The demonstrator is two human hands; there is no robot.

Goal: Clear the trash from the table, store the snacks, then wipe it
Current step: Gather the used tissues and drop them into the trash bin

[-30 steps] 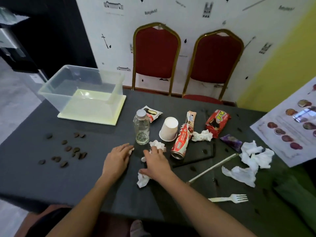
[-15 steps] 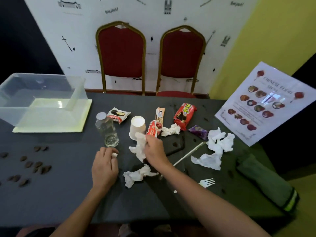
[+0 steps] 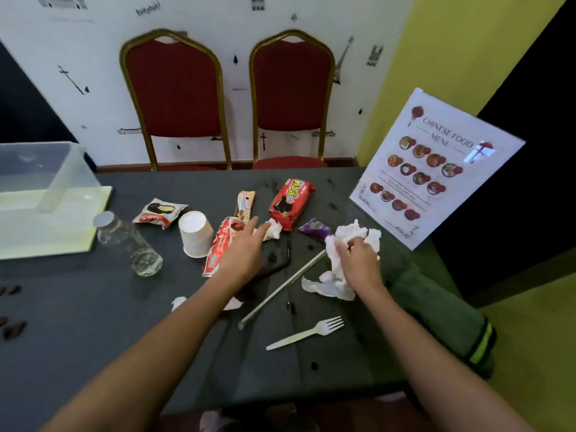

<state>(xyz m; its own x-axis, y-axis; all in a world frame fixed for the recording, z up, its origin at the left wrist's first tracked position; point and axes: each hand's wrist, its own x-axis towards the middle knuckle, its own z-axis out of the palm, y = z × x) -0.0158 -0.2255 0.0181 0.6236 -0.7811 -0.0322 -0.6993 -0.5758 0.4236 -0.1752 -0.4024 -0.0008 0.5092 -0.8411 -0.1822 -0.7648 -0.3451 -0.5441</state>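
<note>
My right hand (image 3: 358,258) is closed on a bunch of white crumpled tissues (image 3: 352,233) at the right of the dark table (image 3: 93,322); more tissue (image 3: 327,285) lies just below it. My left hand (image 3: 244,249) hovers with fingers spread over a crushed red can (image 3: 218,247), its fingertips touching a small tissue wad (image 3: 276,229). Another tissue (image 3: 178,302) peeks out beneath my left forearm. Snacks lie behind: a white-red packet (image 3: 160,212), a slim biscuit packet (image 3: 245,203), a red pack (image 3: 291,199) and a purple wrapper (image 3: 314,227).
An overturned paper cup (image 3: 194,233) and a clear plastic bottle (image 3: 127,241) stand left of the can. A straw (image 3: 280,288) and plastic fork (image 3: 307,333) lie near me. A clear tub (image 3: 40,179) sits far left, a green cloth (image 3: 436,310) and menu card (image 3: 436,169) right. Brown crumbs (image 3: 12,327) dot the left edge.
My right hand has moved from the middle tissues to the pile on the right and closed on it. My left hand went from beside the bottle to over the can.
</note>
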